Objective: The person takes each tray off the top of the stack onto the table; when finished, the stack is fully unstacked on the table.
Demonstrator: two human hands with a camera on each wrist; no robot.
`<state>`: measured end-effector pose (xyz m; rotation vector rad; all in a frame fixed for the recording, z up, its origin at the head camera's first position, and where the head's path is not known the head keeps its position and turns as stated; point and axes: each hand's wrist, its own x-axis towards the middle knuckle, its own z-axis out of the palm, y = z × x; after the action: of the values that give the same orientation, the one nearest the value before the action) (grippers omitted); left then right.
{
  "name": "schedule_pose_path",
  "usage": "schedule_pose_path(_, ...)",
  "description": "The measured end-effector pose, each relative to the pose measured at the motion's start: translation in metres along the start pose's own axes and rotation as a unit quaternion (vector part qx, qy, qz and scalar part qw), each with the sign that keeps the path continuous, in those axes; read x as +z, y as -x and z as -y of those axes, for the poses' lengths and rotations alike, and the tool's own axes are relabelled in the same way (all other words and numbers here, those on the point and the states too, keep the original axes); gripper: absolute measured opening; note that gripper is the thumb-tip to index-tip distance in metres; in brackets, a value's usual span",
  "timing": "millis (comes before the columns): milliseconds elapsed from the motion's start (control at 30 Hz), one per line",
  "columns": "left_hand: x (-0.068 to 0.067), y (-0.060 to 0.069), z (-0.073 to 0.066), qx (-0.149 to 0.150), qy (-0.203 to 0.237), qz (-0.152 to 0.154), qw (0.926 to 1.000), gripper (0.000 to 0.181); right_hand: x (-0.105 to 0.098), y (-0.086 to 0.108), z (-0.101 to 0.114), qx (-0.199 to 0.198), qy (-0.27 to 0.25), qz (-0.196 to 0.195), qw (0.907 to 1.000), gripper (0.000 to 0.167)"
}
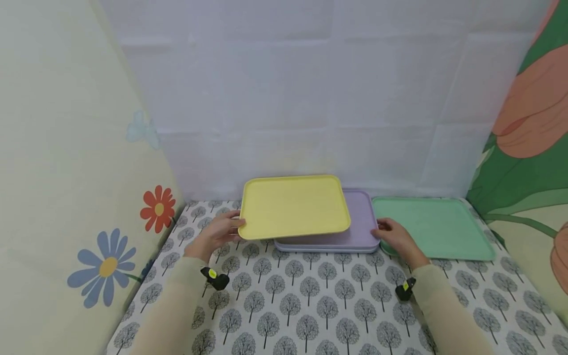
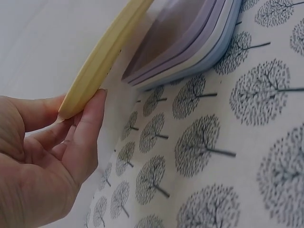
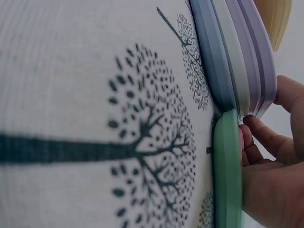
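Head view: yellow tray [image 1: 295, 207] between the hands [image 1: 217, 234] [image 1: 396, 239], in the left's grip

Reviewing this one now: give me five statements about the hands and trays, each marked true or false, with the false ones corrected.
1. The left hand holds the yellow tray by its edge. True.
2. The green tray lies left of the stack. False: it lies to the right.
3. The purple tray tops the stack. True.
4. The blue tray sits directly beneath the purple tray. False: a pale tray separates them.
5. The right hand touches the stack's right edge. True.
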<state>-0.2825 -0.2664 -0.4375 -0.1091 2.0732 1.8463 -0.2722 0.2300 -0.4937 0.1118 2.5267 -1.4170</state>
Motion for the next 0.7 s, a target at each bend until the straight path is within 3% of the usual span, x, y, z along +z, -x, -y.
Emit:
schedule_pose_path(133,-0.014,0.005,0.001,0.005,-0.011,0.005,0.9999,0.063,0.000,0.001,-0.001,-0.010,-0.005,-0.001,0.9999,0.070)
schedule_pose_path(700,-0.062,0.026,0.002,-0.006,-0.050,-0.024,0.9984,0.066,-0.001,0.001,-0.003,-0.019,-0.006,-0.002,0.9998,0.069)
